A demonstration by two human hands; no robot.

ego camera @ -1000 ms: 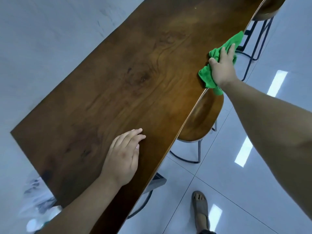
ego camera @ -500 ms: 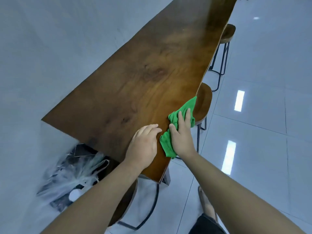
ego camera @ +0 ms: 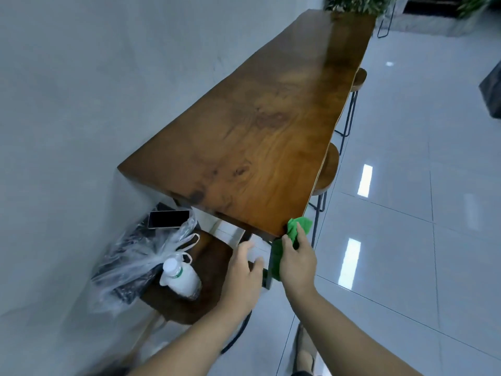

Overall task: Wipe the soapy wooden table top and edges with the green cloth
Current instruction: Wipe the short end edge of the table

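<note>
Right hand [ego camera: 298,263]: closed around the green cloth [ego camera: 296,229], fingers [ego camera: 301,234] wrapped over the bunched fabric, pressing it against the near right corner of the surface [ego camera: 265,137].
Green cloth: crumpled, partly above the hand at the corner's edge, partly hanging below the hand beside the dark table leg [ego camera: 268,270]; it touches the corner and not the broad top.
Left hand [ego camera: 242,275]: holds nothing, fingers loosely spread and a little blurred, hovering just below the near end of the surface and just left of the right hand.
Surface: long, dark brown wood with visible grain, running from near centre to far right along a pale wall [ego camera: 95,90] on its left; glossy, reflecting light toward the far end.
Stools [ego camera: 329,169]: two round wooden seats on thin black legs tucked under the right edge, one near, one farther.
Near stool [ego camera: 195,302]: a third wooden seat below the near end, carrying a clear plastic bag [ego camera: 135,264], a white-capped plastic bottle [ego camera: 180,278] lying tilted, and a phone [ego camera: 168,219] resting screen-up on the bag.
Floor [ego camera: 406,240]: shiny pale tiles with bright light reflections on the right.
Foot [ego camera: 305,351]: in a sandal, at the bottom edge between the forearms.
Plants [ego camera: 352,4]: green foliage at the far end.
</note>
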